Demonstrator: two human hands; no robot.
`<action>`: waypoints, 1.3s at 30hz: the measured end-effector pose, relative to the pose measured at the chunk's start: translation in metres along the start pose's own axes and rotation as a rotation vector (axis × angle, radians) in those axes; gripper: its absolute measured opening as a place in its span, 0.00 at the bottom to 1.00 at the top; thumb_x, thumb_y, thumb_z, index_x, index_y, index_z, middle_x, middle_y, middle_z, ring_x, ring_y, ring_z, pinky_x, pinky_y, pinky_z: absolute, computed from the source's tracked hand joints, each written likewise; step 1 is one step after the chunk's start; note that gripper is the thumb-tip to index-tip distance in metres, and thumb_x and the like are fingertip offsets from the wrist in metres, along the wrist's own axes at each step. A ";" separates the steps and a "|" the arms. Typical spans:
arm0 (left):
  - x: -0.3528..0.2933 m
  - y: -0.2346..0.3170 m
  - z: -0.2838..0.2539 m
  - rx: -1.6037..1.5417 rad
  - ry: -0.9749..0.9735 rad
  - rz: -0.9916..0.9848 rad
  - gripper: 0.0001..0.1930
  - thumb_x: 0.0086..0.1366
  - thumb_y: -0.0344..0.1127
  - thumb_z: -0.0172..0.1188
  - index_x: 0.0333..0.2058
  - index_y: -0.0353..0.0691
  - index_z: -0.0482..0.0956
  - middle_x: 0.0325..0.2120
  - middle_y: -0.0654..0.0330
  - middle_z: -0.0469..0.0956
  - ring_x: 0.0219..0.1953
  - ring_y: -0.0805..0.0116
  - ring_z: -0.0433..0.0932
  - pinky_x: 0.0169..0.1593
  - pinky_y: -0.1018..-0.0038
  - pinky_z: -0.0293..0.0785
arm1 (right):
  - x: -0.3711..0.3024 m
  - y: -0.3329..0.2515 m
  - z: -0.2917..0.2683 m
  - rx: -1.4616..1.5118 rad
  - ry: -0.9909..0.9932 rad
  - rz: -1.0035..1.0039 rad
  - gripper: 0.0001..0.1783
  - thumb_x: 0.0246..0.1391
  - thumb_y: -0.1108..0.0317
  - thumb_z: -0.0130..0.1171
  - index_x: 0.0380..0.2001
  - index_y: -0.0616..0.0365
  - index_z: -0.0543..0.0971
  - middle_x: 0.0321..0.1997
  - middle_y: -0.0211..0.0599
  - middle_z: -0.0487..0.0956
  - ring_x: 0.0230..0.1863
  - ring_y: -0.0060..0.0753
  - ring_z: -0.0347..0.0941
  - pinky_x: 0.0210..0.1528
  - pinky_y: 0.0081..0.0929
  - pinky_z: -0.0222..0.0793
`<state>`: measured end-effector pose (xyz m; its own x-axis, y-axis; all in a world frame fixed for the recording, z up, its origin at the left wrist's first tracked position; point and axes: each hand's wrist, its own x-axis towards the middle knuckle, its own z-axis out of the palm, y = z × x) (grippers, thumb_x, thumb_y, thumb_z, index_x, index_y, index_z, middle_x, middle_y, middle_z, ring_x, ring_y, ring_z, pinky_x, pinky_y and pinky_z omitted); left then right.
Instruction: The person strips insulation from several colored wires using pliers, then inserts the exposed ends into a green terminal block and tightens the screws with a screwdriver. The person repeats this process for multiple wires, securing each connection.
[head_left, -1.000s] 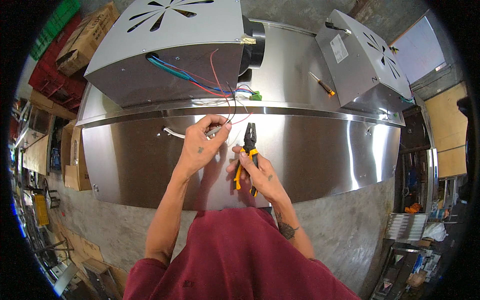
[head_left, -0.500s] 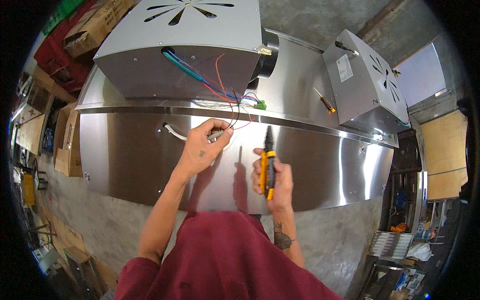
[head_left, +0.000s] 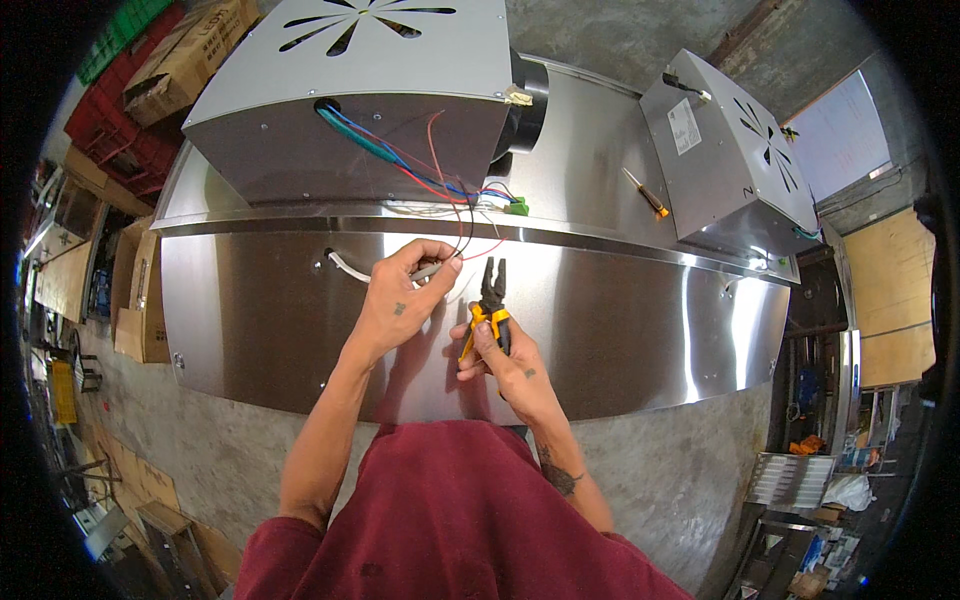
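My left hand [head_left: 403,300] pinches a grey cable [head_left: 345,266] that comes out of a hole in the front of a large stainless steel hood [head_left: 640,320]. Thin red and black wires [head_left: 455,215] run from the cable's end up to a grey metal blower box [head_left: 350,100]. My right hand [head_left: 500,355] holds yellow-and-black pliers [head_left: 488,305], jaws apart and pointing up, just right of the cable end.
A second grey blower box [head_left: 725,150] sits at the hood's right end. A screwdriver [head_left: 645,195] with a yellow handle lies on the hood top beside it. Cardboard boxes [head_left: 185,55] and red crates [head_left: 100,130] stand at the far left. Concrete floor lies below the hood.
My right hand has tilted the pliers from upright back toward the cable end, with the jaws now apart. My left hand has kept its grip on the cable.
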<state>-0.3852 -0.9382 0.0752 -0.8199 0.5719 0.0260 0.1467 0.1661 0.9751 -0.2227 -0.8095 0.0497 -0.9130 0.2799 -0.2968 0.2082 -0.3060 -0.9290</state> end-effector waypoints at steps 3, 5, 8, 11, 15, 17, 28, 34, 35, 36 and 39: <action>-0.001 -0.004 0.000 0.003 -0.021 0.017 0.14 0.75 0.37 0.69 0.48 0.29 0.85 0.41 0.55 0.89 0.45 0.71 0.85 0.53 0.70 0.81 | 0.005 -0.002 0.002 -0.111 -0.019 0.030 0.28 0.81 0.46 0.53 0.56 0.65 0.77 0.36 0.36 0.84 0.34 0.24 0.83 0.37 0.27 0.82; -0.002 -0.007 0.000 0.010 -0.040 0.030 0.14 0.75 0.37 0.69 0.48 0.30 0.86 0.41 0.55 0.89 0.45 0.71 0.85 0.52 0.69 0.82 | 0.007 -0.007 0.008 -0.169 -0.001 0.016 0.27 0.81 0.47 0.52 0.55 0.65 0.77 0.37 0.36 0.84 0.34 0.24 0.83 0.37 0.28 0.83; -0.002 -0.010 0.000 0.057 -0.069 0.063 0.14 0.75 0.37 0.68 0.48 0.30 0.86 0.42 0.54 0.88 0.43 0.70 0.85 0.47 0.69 0.83 | 0.010 -0.013 0.009 -0.236 0.004 0.009 0.26 0.82 0.48 0.51 0.54 0.66 0.77 0.37 0.37 0.85 0.33 0.25 0.83 0.37 0.29 0.82; -0.001 -0.009 -0.003 0.050 -0.117 0.072 0.14 0.74 0.35 0.71 0.48 0.28 0.85 0.40 0.55 0.88 0.45 0.72 0.84 0.53 0.70 0.82 | 0.014 -0.018 0.009 -0.247 0.001 0.005 0.25 0.82 0.49 0.51 0.54 0.66 0.77 0.36 0.37 0.85 0.32 0.26 0.83 0.37 0.30 0.82; -0.002 -0.006 -0.005 0.092 -0.123 0.112 0.13 0.73 0.34 0.71 0.48 0.28 0.86 0.42 0.51 0.89 0.47 0.68 0.87 0.56 0.68 0.83 | 0.017 -0.021 0.003 -0.350 -0.054 0.046 0.25 0.82 0.50 0.51 0.55 0.65 0.76 0.35 0.39 0.85 0.32 0.28 0.83 0.37 0.31 0.82; -0.002 -0.001 -0.006 0.121 -0.124 0.128 0.13 0.73 0.33 0.71 0.48 0.28 0.86 0.42 0.51 0.89 0.47 0.67 0.87 0.57 0.68 0.83 | 0.016 -0.023 0.003 -0.378 -0.048 0.061 0.25 0.82 0.50 0.51 0.56 0.65 0.76 0.34 0.39 0.84 0.33 0.30 0.84 0.37 0.31 0.82; -0.001 -0.003 -0.011 0.152 -0.127 0.198 0.12 0.73 0.34 0.70 0.46 0.29 0.87 0.41 0.52 0.89 0.44 0.65 0.87 0.51 0.67 0.83 | 0.012 -0.033 0.007 -0.560 -0.043 0.027 0.31 0.81 0.46 0.51 0.59 0.70 0.73 0.33 0.44 0.84 0.33 0.38 0.84 0.39 0.41 0.79; -0.002 -0.003 -0.011 0.149 -0.111 0.237 0.12 0.73 0.34 0.69 0.46 0.29 0.87 0.41 0.52 0.88 0.42 0.64 0.87 0.48 0.66 0.83 | 0.018 -0.017 0.005 -0.726 0.044 -0.142 0.31 0.80 0.45 0.51 0.58 0.69 0.72 0.31 0.45 0.84 0.33 0.41 0.84 0.38 0.43 0.77; -0.003 -0.006 -0.010 0.147 -0.099 0.273 0.12 0.74 0.34 0.68 0.46 0.29 0.87 0.41 0.51 0.87 0.41 0.63 0.87 0.45 0.66 0.83 | 0.018 -0.016 0.005 -0.707 0.049 -0.147 0.30 0.80 0.45 0.52 0.57 0.68 0.72 0.30 0.45 0.84 0.32 0.41 0.84 0.38 0.43 0.77; -0.003 -0.006 -0.010 0.132 -0.101 0.264 0.12 0.74 0.34 0.68 0.46 0.29 0.87 0.40 0.51 0.87 0.41 0.63 0.87 0.45 0.66 0.83 | 0.019 -0.015 0.006 -0.688 0.054 -0.151 0.29 0.80 0.45 0.53 0.56 0.67 0.72 0.30 0.45 0.84 0.32 0.41 0.84 0.37 0.43 0.77; -0.004 -0.006 -0.010 0.101 -0.104 0.254 0.12 0.73 0.33 0.69 0.46 0.29 0.86 0.40 0.52 0.87 0.40 0.63 0.87 0.44 0.67 0.83 | 0.022 -0.013 0.016 -0.477 0.061 -0.126 0.25 0.79 0.48 0.57 0.51 0.64 0.72 0.28 0.43 0.84 0.29 0.41 0.84 0.32 0.42 0.77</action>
<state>-0.3883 -0.9493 0.0709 -0.6897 0.6836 0.2387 0.3987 0.0834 0.9133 -0.2511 -0.8143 0.0586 -0.9223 0.3446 -0.1748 0.2477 0.1801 -0.9520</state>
